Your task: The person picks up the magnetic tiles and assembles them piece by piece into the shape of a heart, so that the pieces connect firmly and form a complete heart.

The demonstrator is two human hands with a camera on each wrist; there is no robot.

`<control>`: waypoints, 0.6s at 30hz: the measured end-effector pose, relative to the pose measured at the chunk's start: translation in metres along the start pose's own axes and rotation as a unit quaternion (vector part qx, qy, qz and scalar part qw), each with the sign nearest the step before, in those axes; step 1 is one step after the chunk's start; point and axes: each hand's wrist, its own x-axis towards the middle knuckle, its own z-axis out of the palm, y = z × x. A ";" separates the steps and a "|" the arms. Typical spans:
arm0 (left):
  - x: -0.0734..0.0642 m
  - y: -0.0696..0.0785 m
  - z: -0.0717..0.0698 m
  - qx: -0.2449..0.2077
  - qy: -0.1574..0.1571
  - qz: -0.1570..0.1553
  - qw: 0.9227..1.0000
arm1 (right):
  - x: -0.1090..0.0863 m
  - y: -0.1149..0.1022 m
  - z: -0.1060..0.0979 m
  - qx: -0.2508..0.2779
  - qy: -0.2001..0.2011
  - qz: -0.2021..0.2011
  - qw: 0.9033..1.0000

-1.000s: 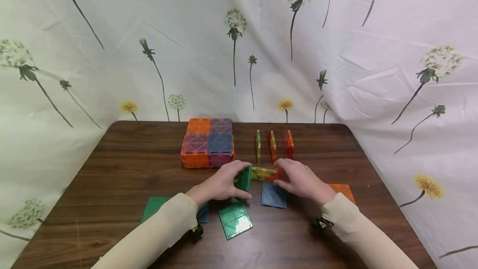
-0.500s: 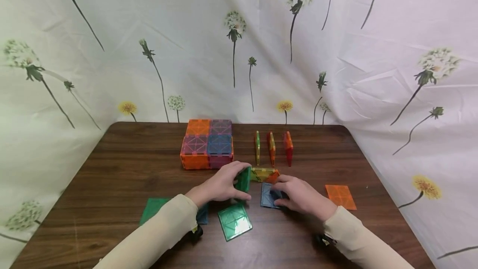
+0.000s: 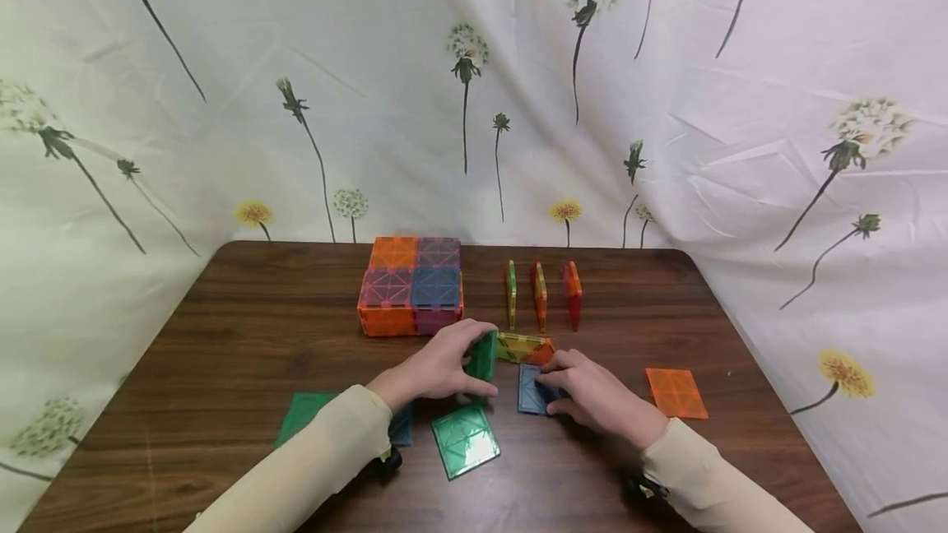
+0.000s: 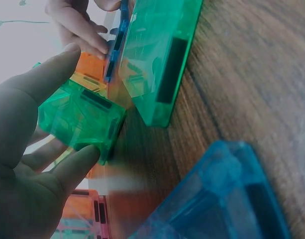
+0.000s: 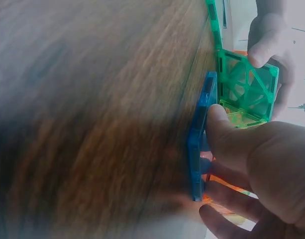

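My left hand (image 3: 433,364) holds an upright green magnetic tile (image 3: 483,356) by its edges, thumb on the near side and fingers on the far side. Against that tile stands a yellow tile (image 3: 516,345), with an orange tile (image 3: 546,351) at its right end. My right hand (image 3: 603,397) pinches a blue magnetic tile (image 3: 530,391) low at the table, just in front of the yellow one. In the right wrist view the thumb lies over the blue tile (image 5: 199,144) and the fingers reach its far side. A flat green tile (image 3: 467,440) lies between the hands.
Behind the left hand sits a block of joined orange, purple and blue tiles (image 3: 411,303). Three upright tile pieces, green (image 3: 511,294), yellow-orange (image 3: 540,296) and red (image 3: 573,294), stand at the back. An orange tile (image 3: 676,392) lies right; green (image 3: 304,416) and blue (image 3: 401,426) tiles lie left.
My right hand has left the upright orange tile, come down toward the front, and taken hold of the flat blue tile. My left hand stays on the upright green tile.
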 end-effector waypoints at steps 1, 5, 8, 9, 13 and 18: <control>0.000 -0.001 0.000 -0.001 0.002 0.001 1.000 | 0.000 0.000 0.001 0.002 0.002 0.000 1.000; 0.000 -0.003 0.000 0.002 0.005 -0.001 1.000 | 0.000 0.000 0.003 0.016 -0.004 0.012 1.000; 0.000 -0.003 0.000 0.003 0.004 -0.006 1.000 | -0.002 0.000 0.003 0.022 -0.017 0.021 0.999; 0.000 -0.003 0.000 0.002 0.004 -0.006 1.000 | -0.002 0.000 0.003 0.023 -0.021 0.023 0.999; 0.001 -0.004 0.000 0.009 0.004 -0.002 1.000 | -0.004 -0.003 0.002 0.030 -0.034 0.024 0.999; 0.001 -0.005 -0.001 0.016 0.005 0.008 1.000 | -0.008 -0.011 -0.001 0.046 -0.051 -0.006 0.998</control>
